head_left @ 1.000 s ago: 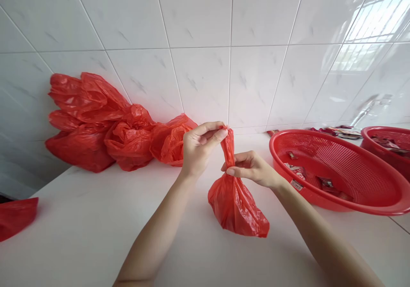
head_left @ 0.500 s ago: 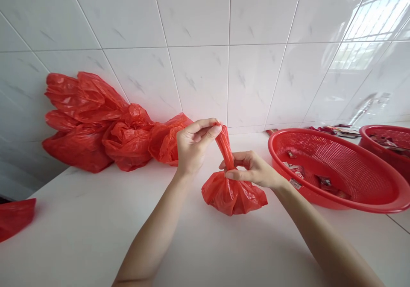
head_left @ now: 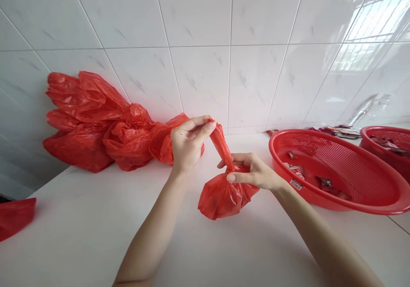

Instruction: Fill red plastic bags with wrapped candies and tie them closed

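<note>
A red plastic bag (head_left: pixel 221 196) is in front of me at the middle of the view, its lower part bulging and its neck gathered into a twisted strand. My left hand (head_left: pixel 188 144) pinches the top end of that strand between thumb and fingers. Lower down, my right hand (head_left: pixel 253 171) grips the base of the neck, thumb in front and fingers behind. The strand leans up to the left between the two hands. What the bag contains is hidden by the plastic.
Several filled red bags (head_left: pixel 128 139) are heaped against the tiled wall at left. A red perforated basket (head_left: pixel 307 199) with a few small packets stands at right, a second red basket (head_left: pixel 368 139) behind it. Flat wrappers (head_left: pixel 342 131) lie near the wall. Red plastic (head_left: pixel 16 218) shows at the left edge.
My left hand has moved slightly left with the bag's top end, so the neck slants more. The bag's lower part has turned and its neck looks more tightly twisted.
</note>
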{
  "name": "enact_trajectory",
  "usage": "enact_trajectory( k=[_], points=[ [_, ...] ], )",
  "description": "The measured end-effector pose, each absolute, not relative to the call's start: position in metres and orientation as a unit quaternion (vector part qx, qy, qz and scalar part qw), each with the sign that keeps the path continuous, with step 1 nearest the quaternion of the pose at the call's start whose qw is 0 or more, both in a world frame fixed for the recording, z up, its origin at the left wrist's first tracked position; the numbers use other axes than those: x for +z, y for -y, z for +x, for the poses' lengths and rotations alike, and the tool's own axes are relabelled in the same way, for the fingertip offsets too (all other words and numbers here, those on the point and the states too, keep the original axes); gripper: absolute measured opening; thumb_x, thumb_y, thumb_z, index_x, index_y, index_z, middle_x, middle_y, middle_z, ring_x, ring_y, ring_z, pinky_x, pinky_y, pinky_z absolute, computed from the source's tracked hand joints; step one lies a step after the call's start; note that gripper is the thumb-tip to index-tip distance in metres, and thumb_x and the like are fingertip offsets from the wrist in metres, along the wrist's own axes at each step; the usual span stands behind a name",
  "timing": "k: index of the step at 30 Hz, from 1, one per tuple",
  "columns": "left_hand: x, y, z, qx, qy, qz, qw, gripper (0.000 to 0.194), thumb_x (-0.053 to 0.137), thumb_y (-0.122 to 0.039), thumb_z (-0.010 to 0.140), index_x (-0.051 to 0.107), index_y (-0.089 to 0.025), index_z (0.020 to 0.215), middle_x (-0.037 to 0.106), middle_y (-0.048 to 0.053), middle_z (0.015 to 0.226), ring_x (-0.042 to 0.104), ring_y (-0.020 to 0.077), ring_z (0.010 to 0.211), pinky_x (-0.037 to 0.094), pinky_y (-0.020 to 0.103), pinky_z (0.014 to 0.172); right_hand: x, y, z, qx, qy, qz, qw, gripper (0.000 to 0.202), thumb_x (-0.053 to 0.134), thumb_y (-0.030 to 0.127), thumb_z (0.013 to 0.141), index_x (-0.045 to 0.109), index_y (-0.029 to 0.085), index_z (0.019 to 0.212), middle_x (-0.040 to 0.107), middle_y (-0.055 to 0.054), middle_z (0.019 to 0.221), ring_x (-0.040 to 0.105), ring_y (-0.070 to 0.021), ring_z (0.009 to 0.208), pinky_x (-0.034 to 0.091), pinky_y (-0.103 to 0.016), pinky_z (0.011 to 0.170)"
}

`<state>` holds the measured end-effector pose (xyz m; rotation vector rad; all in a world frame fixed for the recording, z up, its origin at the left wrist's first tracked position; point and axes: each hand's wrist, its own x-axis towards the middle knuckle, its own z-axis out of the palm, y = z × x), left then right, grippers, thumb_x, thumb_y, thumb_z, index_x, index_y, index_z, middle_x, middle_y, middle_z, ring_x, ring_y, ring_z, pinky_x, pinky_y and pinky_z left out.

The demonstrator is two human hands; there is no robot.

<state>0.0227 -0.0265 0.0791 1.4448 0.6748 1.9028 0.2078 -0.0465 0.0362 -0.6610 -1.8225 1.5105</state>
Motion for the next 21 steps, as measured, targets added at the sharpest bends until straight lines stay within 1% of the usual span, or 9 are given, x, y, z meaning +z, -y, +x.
enact_trajectory(
  k=[3, 8, 14, 18, 21],
  points=[
    [0.0803, 0.0296, 0.0235, 0.713, -0.252, 0.573, 0.316, 0.011, 0.082, -0.021, 0.073, 0.079, -0.021, 0.083, 0.077, 0.001, 0.083, 0.073, 0.0174, 0.081, 0.061, 0.034, 0.081, 0.0353, 0.0453, 0.2077, 0.578, 0.693, -0.262, 0.341, 0.034, 0.076, 0.046, 0.083, 0.072, 0.015, 0.098, 0.066, -0.002, 0.079, 0.061, -0.0153, 0.072, 0.049, -0.029, 0.069],
    [0.0817, 0.0307, 0.0229, 0.718, -0.251, 0.568, 0.315, 0.012, 0.078, -0.014, 0.072, 0.078, -0.021, 0.081, 0.076, 0.000, 0.083, 0.073, 0.0177, 0.084, 0.061, 0.034, 0.082, 0.0325, 0.0434, 0.2060, 0.595, 0.679, -0.247, 0.352, 0.031, 0.081, 0.042, 0.078, 0.073, 0.015, 0.092, 0.068, -0.003, 0.084, 0.062, -0.0167, 0.077, 0.051, -0.032, 0.076],
    [0.0838, 0.0308, 0.0198, 0.714, -0.250, 0.569, 0.322, 0.012, 0.078, -0.014, 0.071, 0.077, -0.020, 0.082, 0.076, 0.001, 0.083, 0.073, 0.0174, 0.083, 0.061, 0.033, 0.083, 0.0298, 0.0424, 0.2058, 0.608, 0.662, -0.248, 0.360, 0.032, 0.073, 0.047, 0.086, 0.074, 0.015, 0.091, 0.070, -0.004, 0.083, 0.064, -0.0166, 0.076, 0.052, -0.031, 0.072],
    [0.0835, 0.0312, 0.0186, 0.707, -0.250, 0.581, 0.316, 0.016, 0.080, -0.014, 0.069, 0.076, -0.020, 0.083, 0.076, 0.001, 0.084, 0.073, 0.0174, 0.083, 0.061, 0.033, 0.082, 0.0289, 0.0417, 0.2046, 0.625, 0.641, -0.245, 0.373, 0.026, 0.079, 0.041, 0.081, 0.076, 0.017, 0.090, 0.072, -0.004, 0.086, 0.066, -0.0166, 0.080, 0.054, -0.031, 0.077],
    [0.0826, 0.0316, 0.0197, 0.704, -0.241, 0.588, 0.317, 0.019, 0.082, -0.013, 0.068, 0.076, -0.020, 0.084, 0.076, 0.002, 0.085, 0.073, 0.0172, 0.082, 0.061, 0.033, 0.080, 0.0284, 0.0412, 0.2043, 0.629, 0.634, -0.239, 0.383, 0.023, 0.082, 0.038, 0.079, 0.077, 0.017, 0.085, 0.072, -0.003, 0.082, 0.066, -0.0156, 0.076, 0.053, -0.030, 0.074]
  ],
)
